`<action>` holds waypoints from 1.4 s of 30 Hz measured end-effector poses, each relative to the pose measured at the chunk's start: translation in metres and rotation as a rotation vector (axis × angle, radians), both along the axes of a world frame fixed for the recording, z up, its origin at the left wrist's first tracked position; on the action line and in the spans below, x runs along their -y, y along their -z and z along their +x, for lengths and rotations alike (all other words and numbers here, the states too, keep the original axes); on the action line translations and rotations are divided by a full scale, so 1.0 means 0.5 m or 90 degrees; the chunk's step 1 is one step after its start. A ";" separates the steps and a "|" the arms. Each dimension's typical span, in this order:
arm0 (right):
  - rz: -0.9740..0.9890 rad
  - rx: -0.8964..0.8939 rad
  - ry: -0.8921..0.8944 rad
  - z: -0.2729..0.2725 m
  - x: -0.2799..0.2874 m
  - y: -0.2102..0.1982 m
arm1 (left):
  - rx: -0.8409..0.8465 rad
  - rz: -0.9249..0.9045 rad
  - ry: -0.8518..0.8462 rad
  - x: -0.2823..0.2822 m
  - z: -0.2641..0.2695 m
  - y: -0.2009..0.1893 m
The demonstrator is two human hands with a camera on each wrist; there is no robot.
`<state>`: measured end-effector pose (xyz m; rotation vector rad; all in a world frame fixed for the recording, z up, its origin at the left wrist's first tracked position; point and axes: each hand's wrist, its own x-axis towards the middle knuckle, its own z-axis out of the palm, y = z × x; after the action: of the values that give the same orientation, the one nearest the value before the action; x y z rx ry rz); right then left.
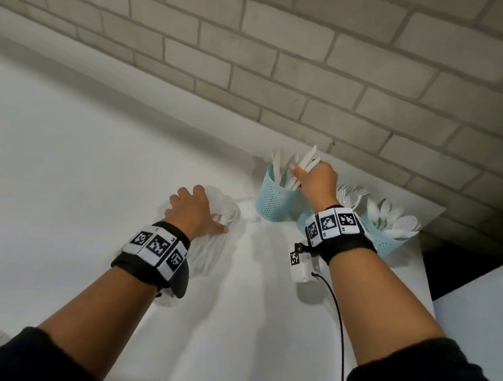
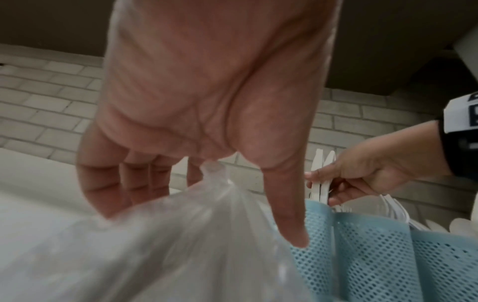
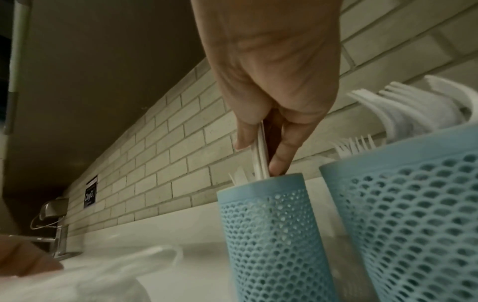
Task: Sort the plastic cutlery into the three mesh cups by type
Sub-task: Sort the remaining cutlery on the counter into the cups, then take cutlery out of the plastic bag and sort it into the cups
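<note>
Head view shows, leftmost of all, the left hand [image 1: 193, 210] resting on a clear plastic bag [image 1: 221, 218] that lies on the white desk [image 1: 60, 170] to the left of the knife cup [image 1: 274, 199]. Its fingers are loosely curved over the film and a fold of bag rises between fingers and thumb, but whether they pinch it cannot be told. Directly above the knife cup, the right hand [image 1: 316, 181] pinches a few white plastic knives [image 3: 260, 155] between thumb and fingers, their lower ends already inside the rim. Just right of the knife cup stands the fork cup [image 3: 403, 214], and beyond that the spoon cup [image 1: 386, 235], both well filled. The knives look light, thin and somewhat springy, with slick flat sides, so a pinch across the flats near mid-length probably keeps the bundle aligned. The bag is limp and likely slides easily.
</note>
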<state>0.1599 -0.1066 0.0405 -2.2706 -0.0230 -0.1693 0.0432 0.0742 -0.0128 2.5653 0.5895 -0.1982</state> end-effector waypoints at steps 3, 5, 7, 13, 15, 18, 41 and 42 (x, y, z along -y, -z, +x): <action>-0.026 -0.003 -0.006 0.002 0.001 0.000 | 0.008 -0.011 0.001 -0.005 -0.003 0.011; -0.001 0.006 0.001 0.001 0.000 -0.002 | 0.035 -0.018 -0.005 -0.010 -0.003 0.017; 0.021 0.022 0.010 -0.005 0.001 -0.004 | 0.076 -0.048 -0.017 -0.013 -0.001 0.020; 0.052 0.178 0.025 -0.040 0.008 -0.010 | 0.222 -0.087 -0.022 -0.012 -0.007 0.019; 0.079 0.207 0.014 -0.059 0.011 -0.010 | 0.270 -0.107 -0.029 -0.008 -0.013 0.010; 0.112 0.214 0.003 -0.083 0.025 -0.009 | 0.305 -0.121 0.016 0.009 -0.023 -0.011; -0.215 -0.224 -0.092 -0.330 0.186 0.014 | 0.232 -0.429 0.378 0.281 0.029 -0.011; -0.201 -0.218 -0.083 -0.330 0.181 0.023 | 0.229 -0.433 0.382 0.279 0.031 -0.011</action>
<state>-0.0049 -0.1972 0.0287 -2.5741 -0.0180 0.3132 0.0585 -0.0653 -0.0073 1.9589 -0.3487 -0.1036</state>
